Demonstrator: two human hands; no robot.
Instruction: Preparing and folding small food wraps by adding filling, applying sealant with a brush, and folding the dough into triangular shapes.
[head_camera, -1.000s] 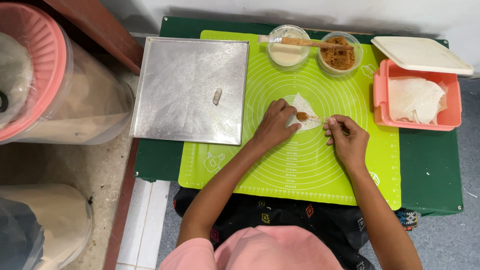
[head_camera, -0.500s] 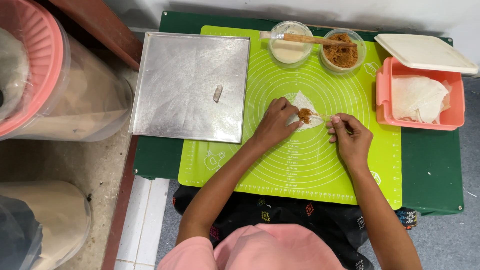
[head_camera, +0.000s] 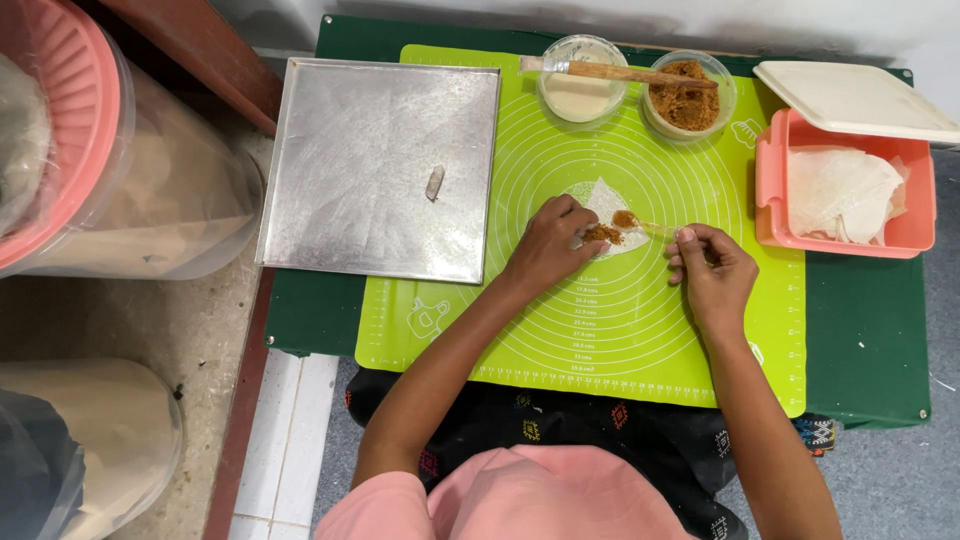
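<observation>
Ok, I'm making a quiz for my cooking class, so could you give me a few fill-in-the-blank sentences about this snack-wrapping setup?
1. The left hand presses a thin white wrapper onto the ____ silicone mat.
2. One finished roll lies on the square ____ tray.
3. A brush rests across the two round ____ at the mat's far edge.
4. The spare wrappers sit in a ____ box.

Missing words: green; metal; bowls; pink
</observation>
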